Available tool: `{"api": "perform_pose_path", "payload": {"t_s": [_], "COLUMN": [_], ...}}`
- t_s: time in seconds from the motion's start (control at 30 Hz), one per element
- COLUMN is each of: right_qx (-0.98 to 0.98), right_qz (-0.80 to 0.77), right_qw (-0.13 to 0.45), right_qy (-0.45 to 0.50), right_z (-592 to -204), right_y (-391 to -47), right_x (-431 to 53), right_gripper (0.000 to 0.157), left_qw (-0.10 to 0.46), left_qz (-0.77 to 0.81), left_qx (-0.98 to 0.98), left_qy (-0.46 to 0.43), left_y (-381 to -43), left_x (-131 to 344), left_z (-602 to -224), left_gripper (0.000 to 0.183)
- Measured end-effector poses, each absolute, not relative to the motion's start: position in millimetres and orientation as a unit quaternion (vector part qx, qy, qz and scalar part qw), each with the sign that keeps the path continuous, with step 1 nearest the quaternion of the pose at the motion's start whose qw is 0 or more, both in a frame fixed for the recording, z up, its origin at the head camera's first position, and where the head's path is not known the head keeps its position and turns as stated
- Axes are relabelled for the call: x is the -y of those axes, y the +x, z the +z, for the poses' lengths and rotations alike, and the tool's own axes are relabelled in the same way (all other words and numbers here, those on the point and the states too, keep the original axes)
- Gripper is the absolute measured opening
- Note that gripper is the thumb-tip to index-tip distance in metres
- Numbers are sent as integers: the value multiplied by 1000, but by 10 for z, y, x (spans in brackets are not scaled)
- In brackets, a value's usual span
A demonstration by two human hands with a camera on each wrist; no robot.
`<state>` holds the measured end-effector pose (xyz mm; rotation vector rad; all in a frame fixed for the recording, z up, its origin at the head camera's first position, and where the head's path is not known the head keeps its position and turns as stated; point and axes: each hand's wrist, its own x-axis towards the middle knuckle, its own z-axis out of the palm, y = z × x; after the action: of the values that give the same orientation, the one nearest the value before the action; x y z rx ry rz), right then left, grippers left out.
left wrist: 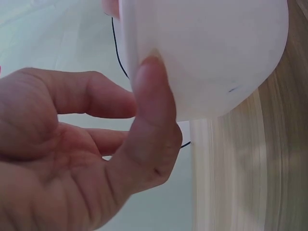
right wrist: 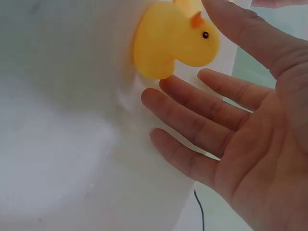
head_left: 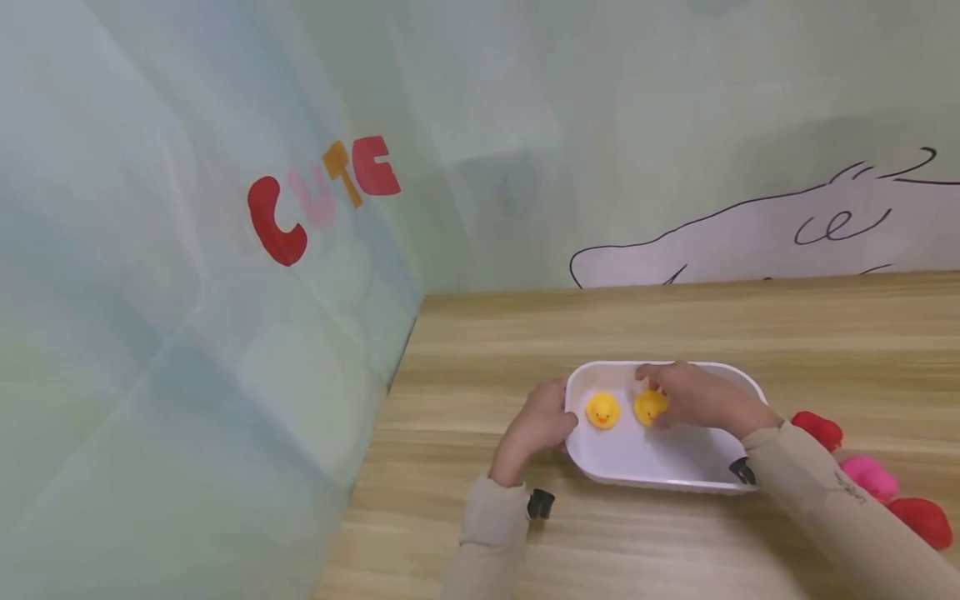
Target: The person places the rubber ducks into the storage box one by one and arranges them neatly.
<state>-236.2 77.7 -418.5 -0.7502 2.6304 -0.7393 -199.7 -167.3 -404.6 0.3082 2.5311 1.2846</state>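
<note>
A white plastic tray (head_left: 630, 460) with raised walls sits on the wooden table. Two yellow rubber ducks are in it: one duck (head_left: 603, 411) near the left end, and another duck (head_left: 649, 408) just to its right. My left hand (head_left: 536, 423) grips the tray's left rim, and in the left wrist view its fingertips (left wrist: 153, 72) pinch the wall. Reaching inside the tray, my right hand (head_left: 697, 398) is at the second duck. In the right wrist view its fingers are spread and nearly straight beside that duck (right wrist: 156, 41), with the thumb near the head.
To the right of the tray lie a red toy (head_left: 817, 430), a pink toy (head_left: 870, 477) and another red toy (head_left: 922, 522), partly behind the right sleeve. A printed backdrop (head_left: 510, 100) rises along the table's left and back edges.
</note>
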Motion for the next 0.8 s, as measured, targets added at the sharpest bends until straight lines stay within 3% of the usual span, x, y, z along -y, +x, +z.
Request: {"api": "perform_pose_path", "payload": {"t_s": [0.2,0.5,0.8], "right_qx": [-924,-934,-946], "right_qz": [-240,-247,-259], "right_qw": [159,45,18], "right_qy": [-252,-254,-196], "right_z": [-4089,-3697,-3669], "right_y": [-2356,-2288,-2122], "right_x": [-828,-1242,-1766], "right_gripper": [68,63,66], "left_qw": [143,127,146], "left_qz": [455,442,438], "left_qx": [-874,-882,-882], "left_qy": [91,106,94], "left_y": [-1947,-1948,-1978], "left_x": [1665,1636,1641], "left_z": [-4131,-4121,-4064], "left_gripper": [38,45,48]}}
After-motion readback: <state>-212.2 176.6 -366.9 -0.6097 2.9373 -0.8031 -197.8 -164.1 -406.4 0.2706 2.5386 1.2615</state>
